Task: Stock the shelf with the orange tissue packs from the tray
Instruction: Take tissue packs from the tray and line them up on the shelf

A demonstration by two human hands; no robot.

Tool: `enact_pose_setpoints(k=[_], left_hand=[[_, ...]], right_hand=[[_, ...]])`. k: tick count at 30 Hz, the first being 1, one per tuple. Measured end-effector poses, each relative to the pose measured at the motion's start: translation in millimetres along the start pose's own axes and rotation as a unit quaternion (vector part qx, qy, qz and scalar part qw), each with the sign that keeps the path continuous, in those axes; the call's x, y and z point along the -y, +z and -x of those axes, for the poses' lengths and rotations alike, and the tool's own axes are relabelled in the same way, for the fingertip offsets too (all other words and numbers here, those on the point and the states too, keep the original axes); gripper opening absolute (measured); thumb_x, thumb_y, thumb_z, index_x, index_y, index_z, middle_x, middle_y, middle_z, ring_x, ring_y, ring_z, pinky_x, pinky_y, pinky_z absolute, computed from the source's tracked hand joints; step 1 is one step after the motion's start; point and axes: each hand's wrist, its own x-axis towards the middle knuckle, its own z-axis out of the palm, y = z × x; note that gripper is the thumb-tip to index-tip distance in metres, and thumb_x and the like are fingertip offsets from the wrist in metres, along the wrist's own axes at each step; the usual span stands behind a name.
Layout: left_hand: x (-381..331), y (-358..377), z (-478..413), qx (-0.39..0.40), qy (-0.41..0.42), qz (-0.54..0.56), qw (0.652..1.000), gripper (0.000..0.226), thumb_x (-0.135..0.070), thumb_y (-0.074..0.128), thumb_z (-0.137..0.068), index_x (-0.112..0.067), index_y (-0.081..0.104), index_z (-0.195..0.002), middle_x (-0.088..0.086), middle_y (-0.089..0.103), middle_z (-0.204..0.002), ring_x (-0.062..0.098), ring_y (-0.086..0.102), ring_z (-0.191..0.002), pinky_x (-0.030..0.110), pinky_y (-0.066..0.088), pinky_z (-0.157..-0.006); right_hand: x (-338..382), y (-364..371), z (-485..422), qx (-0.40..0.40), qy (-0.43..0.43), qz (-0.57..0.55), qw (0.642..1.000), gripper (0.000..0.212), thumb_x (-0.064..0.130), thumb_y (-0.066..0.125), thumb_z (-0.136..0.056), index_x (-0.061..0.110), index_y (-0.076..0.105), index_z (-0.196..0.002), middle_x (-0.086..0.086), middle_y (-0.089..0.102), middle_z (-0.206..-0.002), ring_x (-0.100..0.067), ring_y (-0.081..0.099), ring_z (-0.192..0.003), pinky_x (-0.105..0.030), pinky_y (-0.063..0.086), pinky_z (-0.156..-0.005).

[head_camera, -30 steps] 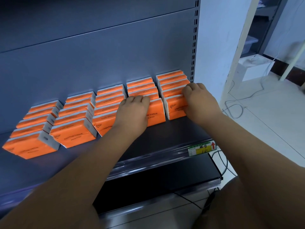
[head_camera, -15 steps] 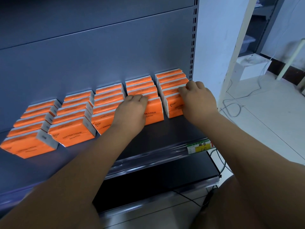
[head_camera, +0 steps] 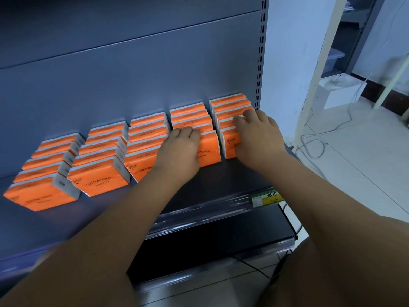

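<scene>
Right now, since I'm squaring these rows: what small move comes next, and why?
Probably lift both hands off: the left hand curls over the fourth row's front pack, the right hand rests on the fifth row, and both rows look snug.

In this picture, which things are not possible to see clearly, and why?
Head view only:
1. Tray: outside the frame.
2. Left hand and right hand: palms and thumbs face away, so any grip on the packs is unclear.
3. Price tag: writing too small.
4. Small print under "COTTON TISSUE": blurred.
5. Lower shelf: dark, partly behind the arms.
</scene>
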Motion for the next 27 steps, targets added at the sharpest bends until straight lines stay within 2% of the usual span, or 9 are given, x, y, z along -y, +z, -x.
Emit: enact_pose_setpoints(k=[7, 12, 15, 18, 22, 25, 27], left_hand=[[-2, 0, 5, -0.023, -0.001, -0.004, 1.0, 0.055, -0.006, 0.062, -0.087, -0.006, 0.053, -0.141, 0.013, 0.056, -0.141, 0.035, 0.05, -0.128, 0.046, 0.045, -0.107], [-5, -4, 19, -0.084, -0.024, 0.031, 0.996, 0.051, -0.023, 0.058, -0.094, -0.007, 0.054, -0.142, 0.013, 0.056, -0.147, 0.034, 0.048, -0.139, 0.049, 0.035, -0.119], [-1, -14, 40, -0.123, -0.068, 0.063, 0.988, 0.057, -0.035, 0.049, -0.095, -0.009, 0.052, -0.145, 0.012, 0.054, -0.15, 0.034, 0.044, -0.144, 0.053, 0.032, -0.12], [12, -22, 70, -0.167, -0.13, 0.07, 0.975, 0.058, -0.042, 0.046, -0.095, -0.009, 0.054, -0.143, 0.012, 0.055, -0.15, 0.033, 0.046, -0.143, 0.052, 0.034, -0.118], [41, -27, 116, -0.182, -0.196, 0.043, 0.962, 0.06, -0.045, 0.047, -0.097, -0.006, 0.054, -0.142, 0.015, 0.056, -0.149, 0.037, 0.047, -0.142, 0.054, 0.037, -0.115], [64, -38, 154, -0.184, -0.244, 0.021, 0.952, 0.064, -0.05, 0.044, -0.097, -0.007, 0.053, -0.144, 0.014, 0.054, -0.15, 0.036, 0.047, -0.142, 0.055, 0.036, -0.115], [78, -48, 181, -0.191, -0.286, 0.001, 0.939, 0.067, -0.052, 0.042, -0.096, -0.009, 0.052, -0.146, 0.012, 0.053, -0.153, 0.034, 0.044, -0.145, 0.055, 0.034, -0.118]], right_hand=[[1, -5, 4, 0.003, -0.02, -0.029, 0.999, 0.059, 0.021, 0.066, -0.084, 0.014, 0.051, -0.14, -0.011, 0.051, -0.142, -0.034, 0.043, -0.137, -0.049, 0.034, -0.118], [10, -9, 9, -0.038, -0.044, -0.109, 0.992, 0.06, 0.017, 0.064, -0.078, 0.009, 0.057, -0.137, -0.011, 0.056, -0.14, -0.034, 0.044, -0.14, -0.05, 0.037, -0.116], [26, -13, 15, -0.084, -0.064, -0.201, 0.974, 0.051, 0.026, 0.057, -0.088, 0.007, 0.058, -0.135, -0.011, 0.058, -0.138, -0.033, 0.048, -0.136, -0.048, 0.042, -0.112], [58, -19, 25, -0.104, -0.072, -0.278, 0.952, 0.049, 0.033, 0.055, -0.097, 0.006, 0.058, -0.138, -0.013, 0.058, -0.139, -0.031, 0.048, -0.133, -0.043, 0.041, -0.111], [113, -27, 36, -0.101, -0.121, -0.304, 0.94, 0.049, 0.037, 0.054, -0.099, 0.009, 0.059, -0.139, -0.009, 0.059, -0.14, -0.027, 0.05, -0.135, -0.034, 0.029, -0.115], [155, -37, 46, -0.089, -0.151, -0.344, 0.923, 0.051, 0.038, 0.051, -0.098, 0.009, 0.058, -0.14, -0.008, 0.057, -0.142, -0.027, 0.048, -0.136, -0.038, 0.036, -0.115], [184, -43, 55, -0.086, -0.168, -0.367, 0.911, 0.05, 0.037, 0.05, -0.098, 0.01, 0.059, -0.139, -0.007, 0.057, -0.141, -0.026, 0.049, -0.135, -0.036, 0.035, -0.115]])
